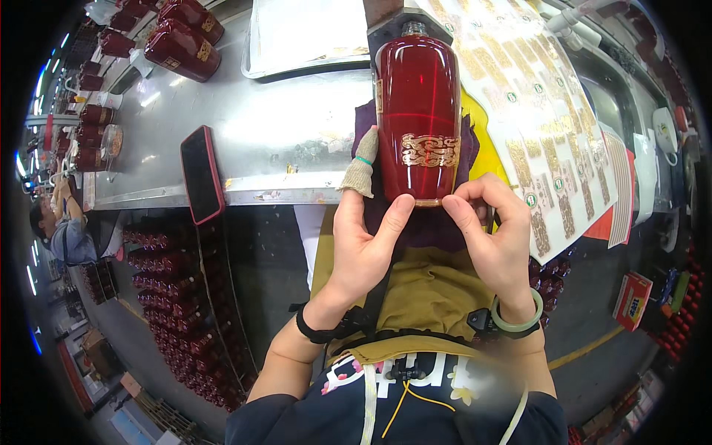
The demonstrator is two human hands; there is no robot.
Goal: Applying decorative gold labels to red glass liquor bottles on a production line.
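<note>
A dark red glass bottle (419, 89) with gold ornament lies on a dark purple cloth (365, 119), its clear neck pointing away and its base toward me. My left hand (363, 237) closes at the base's left corner, thumb by the base edge and index finger along the side. That index finger wears a knitted cloth sleeve (358, 169) tied with a green band. At the right corner of the base, my right hand (495, 233) has its thumb and index finger drawn together, touching the bottle. Its other fingers curl underneath, partly hidden.
Right of the bottle lies a large white sheet of gold decals (545, 111) over yellow material (482, 133). A phone in a red case (202, 174) rests at the metal bench's (297, 148) front edge. Further left stand more red bottles (182, 50); a white tray (308, 37) lies at the back.
</note>
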